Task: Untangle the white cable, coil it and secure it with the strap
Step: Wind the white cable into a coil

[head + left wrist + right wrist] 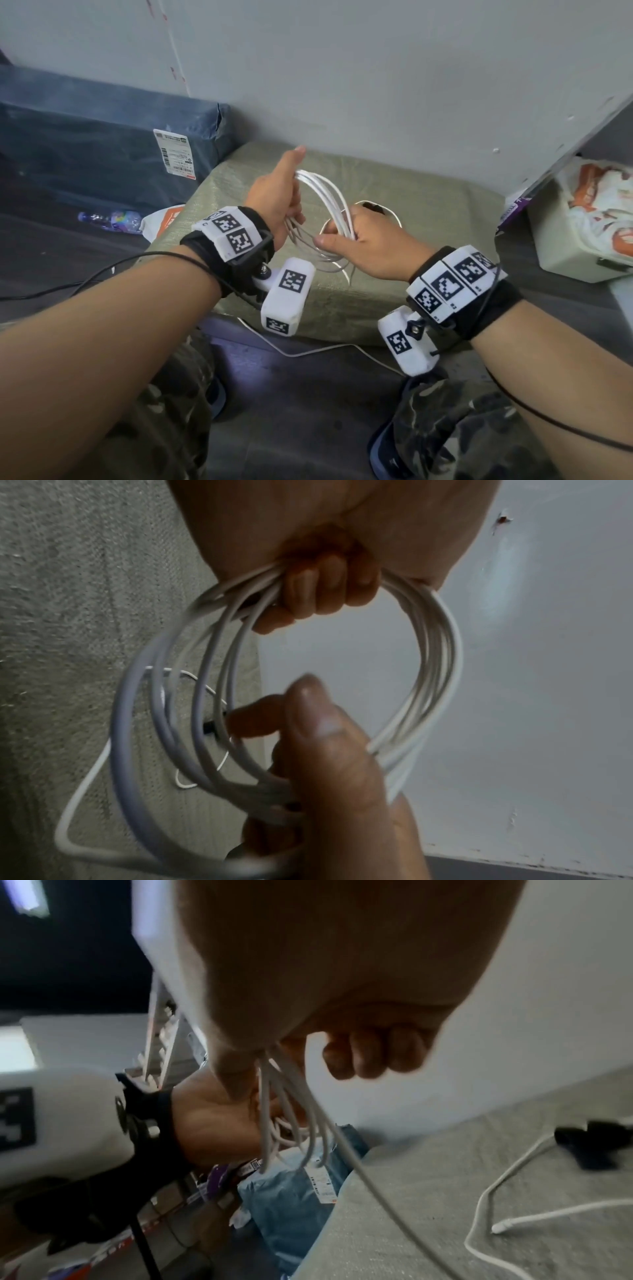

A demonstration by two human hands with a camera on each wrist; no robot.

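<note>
Hands, two of them, hold one thin white cable (322, 192) wound into a round bunch of about five or six loops, up in the air over a grey-green woven sack (411, 219). The left hand (277, 198) has its fingers curled tight round one side of the loops, with the thumb sticking out. The right hand (370, 243) pinches the other side between thumb and curled fingers. In the left wrist view the loops blur, so the count is not sure. One loose end of the cable lies on the sack, and more of it trails down onto the dark floor (308, 394). One small black strap (582, 1142) lies on the sack by that loose end; the right hand hides most of it in the head view. One dark blue wrapped parcel (102, 144) sits to the left, cut off at the edge.
</note>
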